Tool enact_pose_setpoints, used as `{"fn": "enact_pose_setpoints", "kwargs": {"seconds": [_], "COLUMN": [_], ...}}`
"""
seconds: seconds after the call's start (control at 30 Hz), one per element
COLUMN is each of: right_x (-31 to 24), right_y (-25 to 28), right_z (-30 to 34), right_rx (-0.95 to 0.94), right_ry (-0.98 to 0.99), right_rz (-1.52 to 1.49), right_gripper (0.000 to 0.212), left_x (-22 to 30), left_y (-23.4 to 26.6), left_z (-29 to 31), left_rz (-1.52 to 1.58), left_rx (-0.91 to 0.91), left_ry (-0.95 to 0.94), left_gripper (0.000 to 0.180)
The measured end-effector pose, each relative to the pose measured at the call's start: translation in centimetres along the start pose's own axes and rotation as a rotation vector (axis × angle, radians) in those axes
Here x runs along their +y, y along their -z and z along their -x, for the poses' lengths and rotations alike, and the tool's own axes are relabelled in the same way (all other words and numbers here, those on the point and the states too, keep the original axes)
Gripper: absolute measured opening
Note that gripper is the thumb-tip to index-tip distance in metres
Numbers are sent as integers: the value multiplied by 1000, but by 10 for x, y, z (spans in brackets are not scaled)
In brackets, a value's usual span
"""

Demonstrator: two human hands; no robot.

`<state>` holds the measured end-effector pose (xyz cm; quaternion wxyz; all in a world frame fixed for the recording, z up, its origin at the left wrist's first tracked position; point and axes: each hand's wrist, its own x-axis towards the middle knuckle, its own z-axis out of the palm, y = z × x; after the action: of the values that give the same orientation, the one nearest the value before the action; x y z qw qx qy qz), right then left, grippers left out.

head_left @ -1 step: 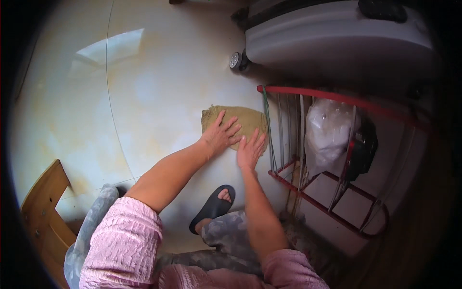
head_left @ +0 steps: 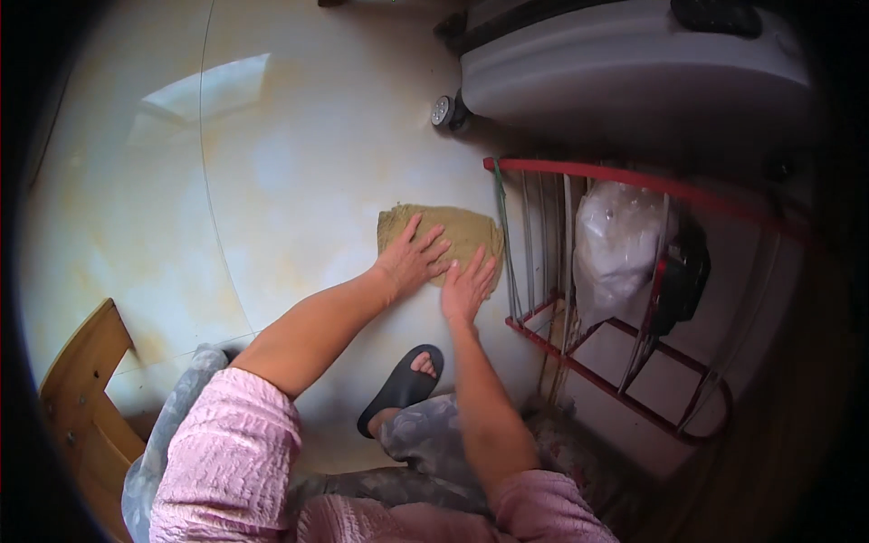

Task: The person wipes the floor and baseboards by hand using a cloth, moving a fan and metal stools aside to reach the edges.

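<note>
A folded olive-brown cloth [head_left: 462, 233] lies flat on the pale tiled floor [head_left: 299, 181], just left of a red-framed rack. My left hand [head_left: 415, 262] rests on the cloth's left and lower part, fingers spread and stretched forward. Beside it, my right hand [head_left: 470, 288] presses on the lower right part of the cloth, its fingers extended. Both hands lie flat on top rather than gripping it. Their fingertips almost meet near the middle of the cloth.
To the right stands the red metal rack [head_left: 579, 169] holding a clear plastic bag [head_left: 615, 240] with white contents. A grey suitcase [head_left: 625, 81] with a wheel [head_left: 442, 110] is beyond it. My sandalled foot [head_left: 403, 389] is below the hands; a wooden chair part [head_left: 86, 362] is at lower left.
The cloth and both hands have shifted very slightly toward me. The hands stay flat on the cloth.
</note>
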<state>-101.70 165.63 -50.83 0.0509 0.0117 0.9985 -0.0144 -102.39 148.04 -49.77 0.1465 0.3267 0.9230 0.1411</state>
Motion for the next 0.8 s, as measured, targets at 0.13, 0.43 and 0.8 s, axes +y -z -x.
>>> {"fn": "enact_pose_setpoints", "kwargs": {"seconds": [0.13,0.43,0.8], "right_x": [-39,-133,-162], "right_y": [-11,22,75], "right_z": [85,196,-34], "right_rx": [-72,-385,30], "right_ry": [-262,272,446], "right_rz": [-67,-478,-420], "right_gripper": [63,41,40], "left_x": [13,11,-135], "left_y": [-29,-33,76], "left_z": [64,230,116], "left_rz": [-8,104,265], "left_rx": [30,-85,387], "left_ry": [-145,-407,53], "left_gripper": [47,19,38]}}
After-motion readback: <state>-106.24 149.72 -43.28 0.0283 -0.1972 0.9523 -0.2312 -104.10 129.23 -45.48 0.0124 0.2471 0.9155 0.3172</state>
